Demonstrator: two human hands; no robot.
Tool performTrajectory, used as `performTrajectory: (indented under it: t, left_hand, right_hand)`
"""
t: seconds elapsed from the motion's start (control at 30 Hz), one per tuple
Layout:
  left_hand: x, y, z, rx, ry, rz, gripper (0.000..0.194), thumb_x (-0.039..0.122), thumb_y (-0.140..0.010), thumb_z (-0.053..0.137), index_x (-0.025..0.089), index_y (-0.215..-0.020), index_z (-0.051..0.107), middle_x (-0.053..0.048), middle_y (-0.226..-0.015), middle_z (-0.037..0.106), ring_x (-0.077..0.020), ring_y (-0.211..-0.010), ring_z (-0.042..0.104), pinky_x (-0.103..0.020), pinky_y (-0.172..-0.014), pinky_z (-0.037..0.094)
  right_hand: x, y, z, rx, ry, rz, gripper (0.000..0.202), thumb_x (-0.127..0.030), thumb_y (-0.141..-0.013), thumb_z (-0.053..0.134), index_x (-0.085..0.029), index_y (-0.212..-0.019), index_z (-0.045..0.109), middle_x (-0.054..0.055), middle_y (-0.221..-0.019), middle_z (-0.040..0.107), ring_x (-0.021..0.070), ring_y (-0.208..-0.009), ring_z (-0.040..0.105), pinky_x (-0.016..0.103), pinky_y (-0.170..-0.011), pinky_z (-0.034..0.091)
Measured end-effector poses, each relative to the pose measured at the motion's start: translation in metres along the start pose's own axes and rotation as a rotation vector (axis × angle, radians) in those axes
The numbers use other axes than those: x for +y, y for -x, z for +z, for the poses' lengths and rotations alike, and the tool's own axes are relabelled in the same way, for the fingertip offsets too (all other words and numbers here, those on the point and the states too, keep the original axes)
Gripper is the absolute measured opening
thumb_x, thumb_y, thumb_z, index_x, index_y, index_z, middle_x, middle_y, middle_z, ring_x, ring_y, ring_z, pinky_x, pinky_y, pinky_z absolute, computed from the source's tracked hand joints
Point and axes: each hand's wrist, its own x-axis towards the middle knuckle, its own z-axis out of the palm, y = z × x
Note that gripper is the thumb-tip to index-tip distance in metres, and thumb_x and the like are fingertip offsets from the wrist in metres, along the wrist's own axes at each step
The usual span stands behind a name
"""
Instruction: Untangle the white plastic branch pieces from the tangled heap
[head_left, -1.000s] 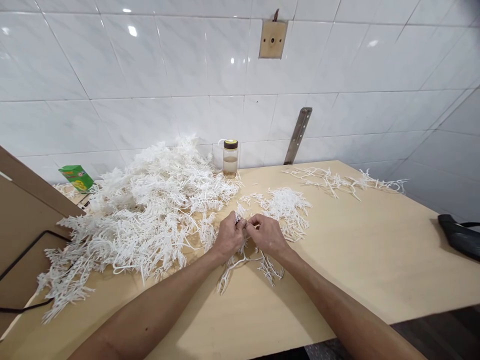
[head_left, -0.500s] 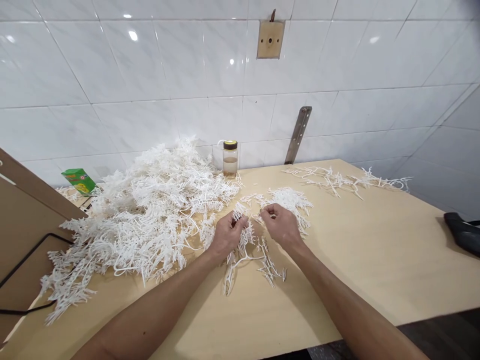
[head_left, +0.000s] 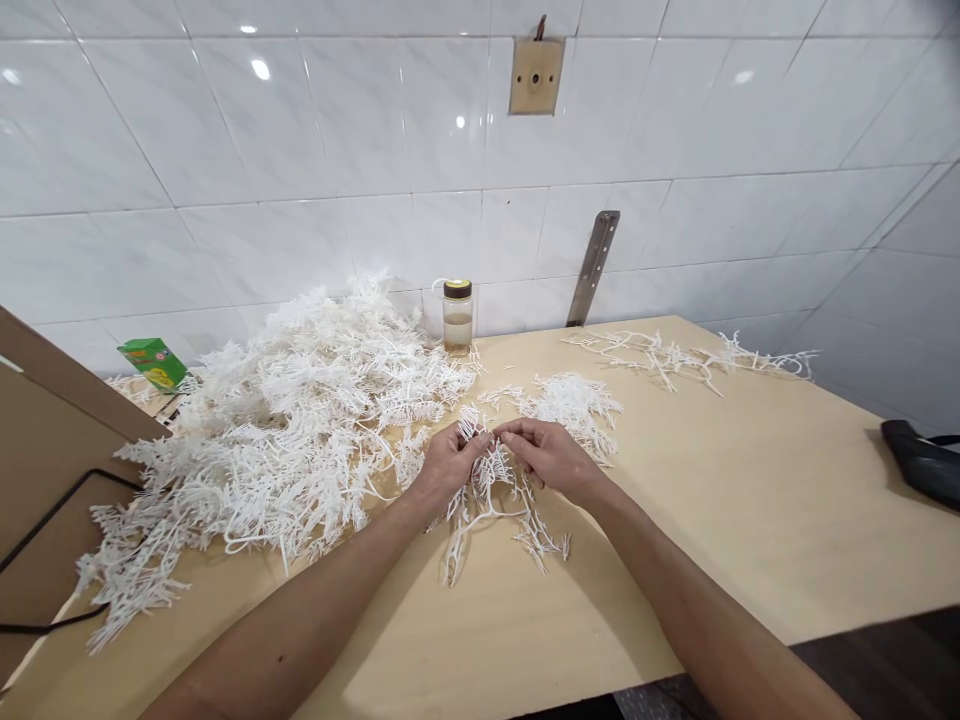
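Observation:
My left hand [head_left: 451, 462] is closed around a white branching plastic sprig [head_left: 484, 512], thumb uppermost. The sprig's forked stems hang toward me over the table. Close against it, my right hand [head_left: 544, 455] pinches at the same sprig near the left thumb; the exact bit between its fingertips is too small to make out. Behind the right hand lies a small heap of short white pieces [head_left: 577, 405]. A large tangled pile of white sprigs [head_left: 300, 430] rises to the left of my left hand.
Bare white stems [head_left: 675, 358] lie at the table's [head_left: 750, 500] back right. A lidded bottle [head_left: 457, 325] stands by the tiled wall. At left are a green packet [head_left: 154, 365] and a cardboard box [head_left: 60, 440]; a black object [head_left: 922, 460] sits at the right edge.
My right hand has moved left from the small heap to the sprig, its fingertips now meeting my left hand. The left hand keeps its hold, almost unmoved.

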Motion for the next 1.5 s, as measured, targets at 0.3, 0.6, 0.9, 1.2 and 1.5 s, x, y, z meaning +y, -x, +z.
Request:
performTrajectory:
  t: [0.3, 0.6, 0.9, 1.2, 1.5]
  left_hand:
    - [-0.005, -0.004, -0.001, -0.016, 0.080, -0.032, 0.040, 0.053, -0.073, 0.073, 0.017, -0.070, 0.057, 0.006, -0.051, 0.044, -0.0067, -0.043, 0.038, -0.021, -0.043, 0.029]
    - [0.002, -0.004, -0.004, -0.050, 0.250, -0.141, 0.038, 0.047, -0.066, 0.080, 0.014, -0.078, 0.067, 0.000, -0.057, 0.060, -0.0107, -0.046, 0.050, -0.023, -0.046, 0.036]
    - [0.003, -0.005, -0.003, -0.101, 0.317, -0.148, 0.040, 0.046, -0.062, 0.084, 0.013, -0.074, 0.066, -0.001, -0.061, 0.061, -0.0124, -0.053, 0.055, -0.025, -0.053, 0.042]
    - [0.000, -0.006, -0.005, -0.106, 0.273, -0.135, 0.041, 0.049, -0.064, 0.082, 0.013, -0.070, 0.064, -0.001, -0.057, 0.057, -0.0105, -0.050, 0.051, -0.023, -0.049, 0.037]
    - [0.000, -0.007, -0.004, -0.071, 0.271, -0.147, 0.044, 0.051, -0.061, 0.083, 0.014, -0.069, 0.062, -0.001, -0.056, 0.056, -0.0120, -0.052, 0.052, -0.024, -0.048, 0.036]
  right_hand:
    - [0.011, -0.005, 0.003, 0.052, 0.022, -0.035, 0.035, -0.050, -0.077, 0.068, -0.017, -0.088, 0.069, 0.000, -0.067, 0.062, 0.0082, -0.047, 0.045, 0.022, -0.044, 0.037]
    - [0.004, 0.001, -0.001, -0.067, -0.008, -0.016, 0.033, -0.049, -0.076, 0.070, -0.017, -0.082, 0.064, -0.003, -0.062, 0.056, 0.0074, -0.046, 0.042, 0.022, -0.044, 0.035]
    - [0.001, 0.002, 0.004, 0.006, 0.005, -0.044, 0.035, -0.052, -0.083, 0.062, -0.018, -0.090, 0.063, -0.001, -0.066, 0.058, 0.0094, -0.048, 0.046, 0.023, -0.044, 0.038]
    - [0.002, 0.000, 0.012, 0.265, 0.369, -0.357, 0.016, -0.033, -0.084, 0.062, -0.020, -0.093, 0.066, 0.005, -0.089, 0.068, 0.0122, -0.058, 0.055, 0.028, -0.060, 0.047]
    - [0.000, 0.004, 0.020, 0.271, 0.461, -0.506, 0.010, -0.030, -0.090, 0.058, -0.021, -0.089, 0.063, 0.006, -0.091, 0.066, 0.0115, -0.055, 0.050, 0.029, -0.060, 0.046]
